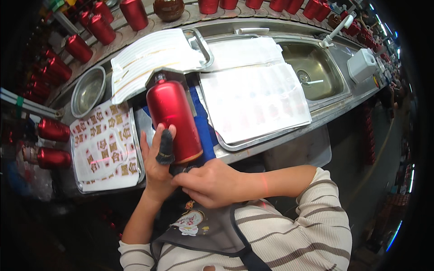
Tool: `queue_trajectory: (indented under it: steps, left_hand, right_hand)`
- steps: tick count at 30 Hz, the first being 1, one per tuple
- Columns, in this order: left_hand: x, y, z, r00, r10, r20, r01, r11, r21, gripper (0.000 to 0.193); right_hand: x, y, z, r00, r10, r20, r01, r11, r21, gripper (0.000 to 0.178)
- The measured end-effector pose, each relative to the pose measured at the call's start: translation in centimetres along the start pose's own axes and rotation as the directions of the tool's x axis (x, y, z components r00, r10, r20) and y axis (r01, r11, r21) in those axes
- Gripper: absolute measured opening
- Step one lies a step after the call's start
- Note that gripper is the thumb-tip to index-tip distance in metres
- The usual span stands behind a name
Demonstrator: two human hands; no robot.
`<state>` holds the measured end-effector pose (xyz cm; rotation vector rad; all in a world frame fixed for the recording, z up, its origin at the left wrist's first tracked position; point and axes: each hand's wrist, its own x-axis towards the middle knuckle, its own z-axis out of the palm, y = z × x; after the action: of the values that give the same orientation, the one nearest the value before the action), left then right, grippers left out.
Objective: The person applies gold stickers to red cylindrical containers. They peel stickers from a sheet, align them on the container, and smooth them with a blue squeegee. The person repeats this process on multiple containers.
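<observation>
A red bottle (pixel 174 117) with a narrow dark neck lies on a blue cloth (pixel 203 128), its base toward me. By its lower left side is my left hand (pixel 157 174), fingers stretched and spread, with a dark finger cot (pixel 166 147) on one of them. Its fingertips overlap the bottle's edge; whether they touch it I cannot tell. Just below the base, my right hand (pixel 212 183) is closed in a pinch at my left thumb. Something dark shows there, mostly hidden by the fingers.
Left lies a tray of printed decal sheets (pixel 106 151); a metal bowl (pixel 88 91) sits beyond it. White sheets (pixel 255 101) rest on a tray to the right, before a sink (pixel 312 67) and a white jug (pixel 361 65). Red bottles (pixel 134 14) line a conveyor at the back.
</observation>
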<state>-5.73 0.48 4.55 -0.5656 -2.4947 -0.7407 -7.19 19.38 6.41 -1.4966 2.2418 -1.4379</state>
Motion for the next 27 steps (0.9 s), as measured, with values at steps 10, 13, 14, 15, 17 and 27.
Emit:
queue_trajectory:
  steps: [10,13,14,15,17,27]
  left_hand:
    - [-1.0,0.0,-1.7,0.974,-0.14,0.181,0.146,0.989,-0.021,0.091]
    - [-1.0,-0.2,-3.3,0.97,-0.178,0.167,0.188,0.981,-0.048,0.094]
    - [-0.9,-0.5,-3.7,0.964,-0.195,0.181,0.198,0.98,0.001,0.095]
    - [-0.6,-0.6,-3.4,0.97,-0.226,0.094,0.236,0.965,-0.116,0.092]
    - [1.1,-1.2,-3.9,0.961,-0.271,0.054,0.276,0.954,-0.119,0.089]
    - [5.2,-2.5,-2.0,0.928,-0.372,0.007,0.354,0.879,-0.318,0.08]
  right_hand:
    - [-2.1,19.5,-23.8,0.658,0.377,-0.652,-0.724,0.553,-0.412,0.036]
    - [-3.7,25.4,-30.7,0.537,0.525,-0.66,-0.843,0.364,-0.396,0.043]
    - [-3.7,26.6,-32.1,0.519,0.566,-0.64,-0.855,0.344,-0.388,0.045]
    - [-3.6,27.6,-32.8,0.531,0.585,-0.612,-0.847,0.386,-0.366,0.046]
    - [-3.0,29.3,-33.4,0.563,0.621,-0.545,-0.824,0.473,-0.312,0.049]
    - [-2.4,31.1,-33.2,0.557,0.687,-0.467,-0.83,0.444,-0.337,0.043]
